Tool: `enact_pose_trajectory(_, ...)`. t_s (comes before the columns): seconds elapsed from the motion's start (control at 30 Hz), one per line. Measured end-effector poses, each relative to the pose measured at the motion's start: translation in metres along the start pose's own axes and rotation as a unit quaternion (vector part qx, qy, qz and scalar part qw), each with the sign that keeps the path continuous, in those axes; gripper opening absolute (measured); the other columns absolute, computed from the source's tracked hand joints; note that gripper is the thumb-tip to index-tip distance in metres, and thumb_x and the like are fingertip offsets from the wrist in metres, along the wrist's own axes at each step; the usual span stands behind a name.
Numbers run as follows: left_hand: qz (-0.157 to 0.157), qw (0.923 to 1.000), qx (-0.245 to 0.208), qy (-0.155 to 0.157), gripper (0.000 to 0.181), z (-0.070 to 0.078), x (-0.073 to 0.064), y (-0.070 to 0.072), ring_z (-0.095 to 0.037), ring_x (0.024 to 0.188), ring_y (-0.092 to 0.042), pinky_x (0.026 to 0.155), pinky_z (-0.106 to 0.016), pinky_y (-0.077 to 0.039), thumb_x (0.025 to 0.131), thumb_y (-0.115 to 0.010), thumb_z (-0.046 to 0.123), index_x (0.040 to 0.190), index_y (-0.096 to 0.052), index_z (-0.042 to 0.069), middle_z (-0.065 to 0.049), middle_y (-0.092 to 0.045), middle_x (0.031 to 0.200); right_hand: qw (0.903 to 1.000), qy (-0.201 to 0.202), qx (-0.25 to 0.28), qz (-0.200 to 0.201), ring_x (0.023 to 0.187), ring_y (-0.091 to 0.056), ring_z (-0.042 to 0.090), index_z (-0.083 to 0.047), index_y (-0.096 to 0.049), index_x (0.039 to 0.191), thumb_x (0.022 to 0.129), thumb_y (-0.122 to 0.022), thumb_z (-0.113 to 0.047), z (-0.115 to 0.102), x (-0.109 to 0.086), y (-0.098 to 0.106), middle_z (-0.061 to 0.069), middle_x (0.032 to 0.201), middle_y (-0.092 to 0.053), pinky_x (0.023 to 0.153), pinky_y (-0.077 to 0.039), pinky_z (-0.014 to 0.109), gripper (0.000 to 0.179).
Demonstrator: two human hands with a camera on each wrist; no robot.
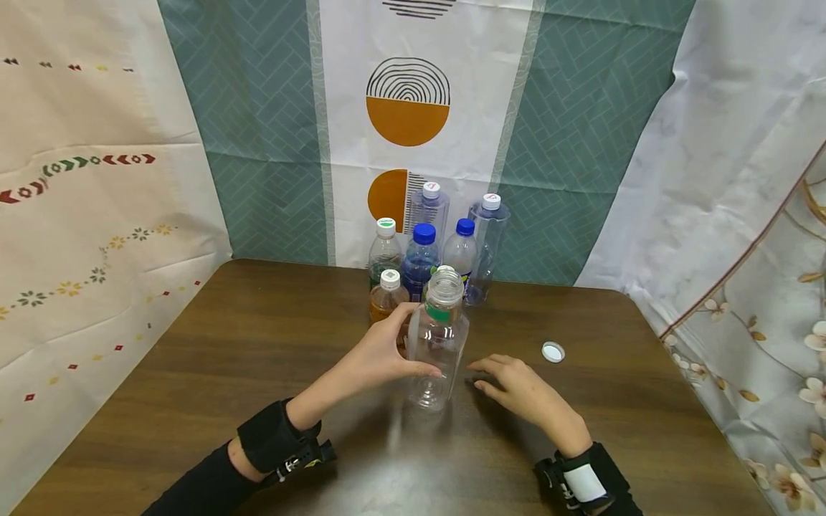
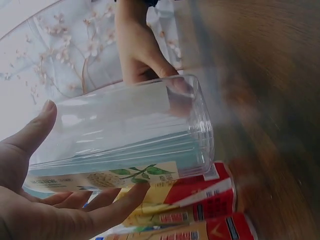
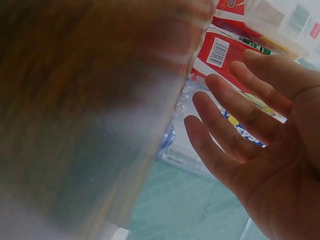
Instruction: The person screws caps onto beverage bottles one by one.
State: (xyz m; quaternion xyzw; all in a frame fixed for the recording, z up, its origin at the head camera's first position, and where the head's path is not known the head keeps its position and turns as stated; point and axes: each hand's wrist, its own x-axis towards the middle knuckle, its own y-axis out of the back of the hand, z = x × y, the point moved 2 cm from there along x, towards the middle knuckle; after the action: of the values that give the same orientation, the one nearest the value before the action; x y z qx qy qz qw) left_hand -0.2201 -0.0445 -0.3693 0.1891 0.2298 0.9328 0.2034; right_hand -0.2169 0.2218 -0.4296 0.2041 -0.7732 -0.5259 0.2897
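My left hand (image 1: 387, 351) grips a large clear plastic bottle (image 1: 442, 347) from its left side, thumb on the near face. The bottle's mouth is uncapped, with a green ring round the neck. In the left wrist view the see-through bottle (image 2: 120, 120) carries a label with green leaves, and the fingers wrap beneath it. To the bottle's right, my right hand (image 1: 519, 390) hovers low over the table, holding nothing; in the right wrist view its fingers (image 3: 225, 100) are spread and slightly bent. A round white cap (image 1: 553, 352) lies on the table beyond the right hand.
Behind the held bottle stands a cluster: an amber-filled bottle (image 1: 387, 294), a white-capped bottle (image 1: 385, 252), two blue-capped bottles, one of them dark blue (image 1: 421, 261), and two tall clear bottles, one at the right (image 1: 490, 240). Patterned cloth (image 1: 271, 143) hangs behind the wooden table (image 1: 290, 308).
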Motion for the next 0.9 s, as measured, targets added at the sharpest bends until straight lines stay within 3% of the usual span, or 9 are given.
enact_pose_trajectory(0.13, 0.003, 0.9999, -0.008, -0.01, 0.091, 0.0, 0.008, -0.009, -0.021, 0.113, -0.063, 0.092, -0.043, -0.056, 0.074, -0.094, 0.028, 0.146, -0.041, 0.009, -0.006, -0.062, 0.132, 1.0, -0.001, 0.004, -0.001, 0.104, -0.07, 0.023, -0.003, -0.07, 0.12, 0.096, -0.07, -0.011, 0.001, -0.001, 0.0, 0.008, 0.112, -0.071, 0.086, -0.059, 0.04, 0.025)
enact_pose_trajectory(0.3, 0.007, 1.0, -0.004, 0.001, 0.092, -0.003, 0.014, -0.017, -0.024, 0.121, -0.06, 0.099, -0.049, -0.052, 0.073, -0.094, 0.029, 0.146, -0.042, 0.009, -0.006, -0.059, 0.138, 1.0, -0.002, 0.005, 0.002, 0.104, -0.07, 0.023, -0.003, -0.07, 0.12, 0.096, -0.07, -0.011, 0.002, -0.001, 0.0, 0.008, 0.112, -0.071, 0.086, -0.059, 0.04, 0.025)
enact_pose_trajectory(0.53, 0.001, 0.9998, -0.007, 0.018, 0.093, -0.008, 0.014, -0.02, -0.029, 0.123, -0.059, 0.101, -0.051, -0.051, 0.073, -0.094, 0.028, 0.147, -0.041, 0.006, -0.01, -0.058, 0.14, 0.9999, -0.007, 0.007, -0.005, 0.103, -0.07, 0.025, -0.003, -0.07, 0.12, 0.096, -0.07, -0.011, 0.003, -0.001, 0.001, 0.009, 0.111, -0.072, 0.086, -0.059, 0.041, 0.026)
enact_pose_trajectory(0.9, -0.013, 0.9996, 0.0, 0.026, 0.093, -0.017, 0.015, -0.024, -0.025, 0.117, -0.06, 0.097, -0.045, -0.054, 0.074, -0.093, 0.028, 0.148, -0.04, 0.007, -0.009, -0.058, 0.138, 0.9999, -0.013, -0.002, 0.01, 0.104, -0.07, 0.025, -0.003, -0.071, 0.119, 0.095, -0.072, -0.009, 0.007, -0.001, 0.008, 0.008, 0.112, -0.072, 0.087, -0.058, 0.044, 0.025)
